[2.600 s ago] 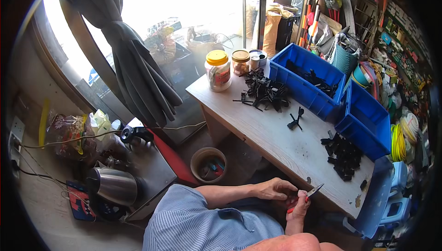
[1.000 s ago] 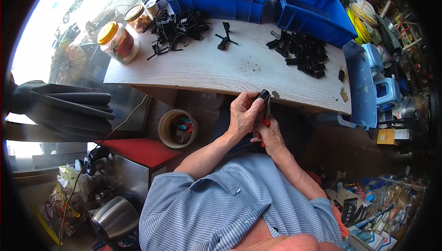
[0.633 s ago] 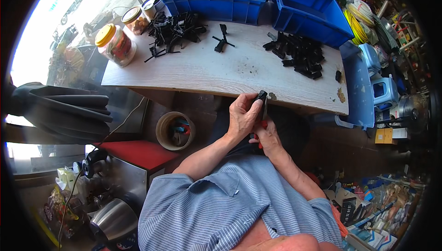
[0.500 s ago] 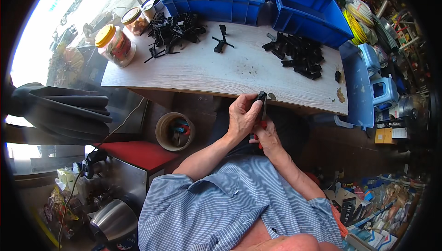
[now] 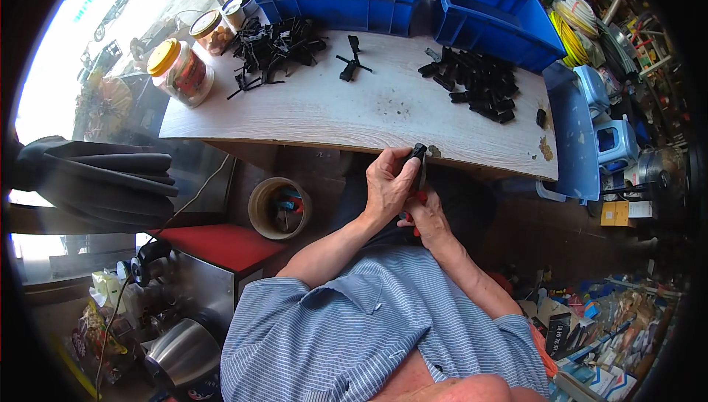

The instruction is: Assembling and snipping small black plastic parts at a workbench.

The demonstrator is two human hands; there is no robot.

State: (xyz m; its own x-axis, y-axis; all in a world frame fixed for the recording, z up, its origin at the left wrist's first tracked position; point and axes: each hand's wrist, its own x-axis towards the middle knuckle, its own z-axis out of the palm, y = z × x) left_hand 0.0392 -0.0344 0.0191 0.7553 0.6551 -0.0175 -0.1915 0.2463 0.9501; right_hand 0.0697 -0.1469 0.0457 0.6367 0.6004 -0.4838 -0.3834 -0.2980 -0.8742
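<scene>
At the front edge of the desk, my left hand was closed on a black piece, its end showing past my thumb. Just below, my right hand was clamped around a red-handled tool; I couldn't tell whether its tip touched the piece. Beyond lay two black heaps, one of thin parts, one of stubby parts.

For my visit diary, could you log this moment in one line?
left hand: holds black part | right hand: grips red-handled tool | table: black pieces in heaps | far side: blue bins
</scene>
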